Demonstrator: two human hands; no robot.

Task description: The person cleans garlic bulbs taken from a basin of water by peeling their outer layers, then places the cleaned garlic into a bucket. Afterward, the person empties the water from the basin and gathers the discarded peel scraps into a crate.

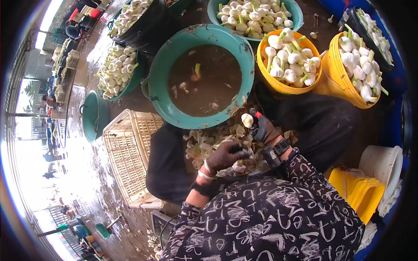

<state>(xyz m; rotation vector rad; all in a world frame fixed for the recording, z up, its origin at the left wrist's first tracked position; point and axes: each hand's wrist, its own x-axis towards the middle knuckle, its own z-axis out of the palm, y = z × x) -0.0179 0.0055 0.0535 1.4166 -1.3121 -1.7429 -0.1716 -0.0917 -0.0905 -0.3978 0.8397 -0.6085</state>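
Observation:
My right hand [264, 129], in a dark glove, is closed around a white garlic bulb [247, 120] near the front rim of the green basin [152, 65]. Something small and red [258, 115] shows at its fingers; I cannot make out what it is. Lower and to the left, my gloved left hand [224, 155] has curled fingers, and what they hold, if anything, is hidden. Just below it lies another garlic bulb [238, 166]. Both hands are over a heap of loose garlic skins [204, 141] between my legs. Murky brown water with floating scraps fills the basin.
Trimmed garlic fills two yellow buckets [325, 65] at right, a green tub [212, 13] behind and more tubs at left. An upended cream plastic crate [126, 152] stands by my left leg. A yellow container [355, 193] and a white bucket [379, 163] are at right.

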